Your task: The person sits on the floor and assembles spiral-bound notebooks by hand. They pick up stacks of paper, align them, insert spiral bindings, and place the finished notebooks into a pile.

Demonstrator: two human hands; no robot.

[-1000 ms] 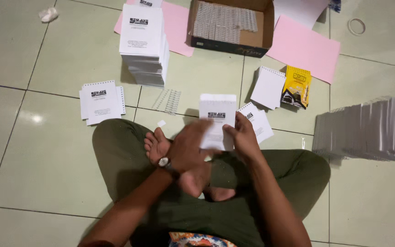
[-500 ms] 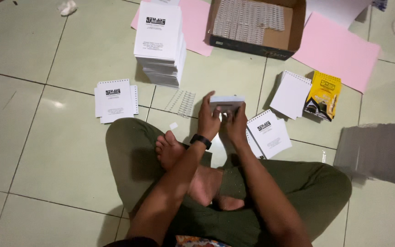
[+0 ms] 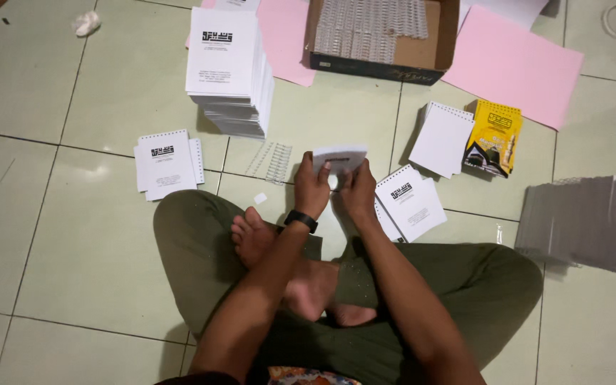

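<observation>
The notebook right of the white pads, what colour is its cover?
Yellow with black print, seen in the head view: the notebook lies on the floor.

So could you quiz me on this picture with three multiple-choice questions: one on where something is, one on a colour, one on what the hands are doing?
1. Where does the cardboard box of wire binding coils sit?
A. on the person's lap
B. on the floor at the top of the view, beyond the hands
C. on the tall stack of white booklets

2. What colour are the big loose paper sheets beside the box?
A. pink
B. blue
C. green

3. What are the left hand and right hand doing?
A. resting empty on the knees
B. together holding up a small white stack of pages
C. each holding a separate booklet

Answers: 1 B, the box lies on the tiles above the hands. 2 A, the sheets are plainly pink. 3 B, both hands grip one stack.
</observation>
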